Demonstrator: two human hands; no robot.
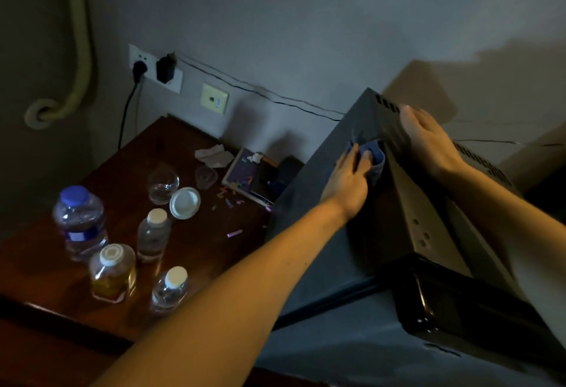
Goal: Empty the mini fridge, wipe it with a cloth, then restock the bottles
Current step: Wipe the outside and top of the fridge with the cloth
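The dark mini fridge (309, 203) stands at the right, seen from above. My left hand (347, 183) presses a blue cloth (376, 154) against its left side near the top edge. My right hand (427, 138) lies flat on the fridge's top, fingers together, holding nothing. On the wooden table (196, 233) to the left stand a blue-capped water bottle (80, 222), two small clear bottles (153, 235) (170, 290) with pale caps, and a jar of yellow liquid (112, 273).
Behind the bottles sit a round glass (162, 186), a white lid (185, 203), a crumpled tissue (214, 155) and a purple book (245, 175) with scattered paper bits. Wall sockets with plugs (154, 69) and cables run along the wall.
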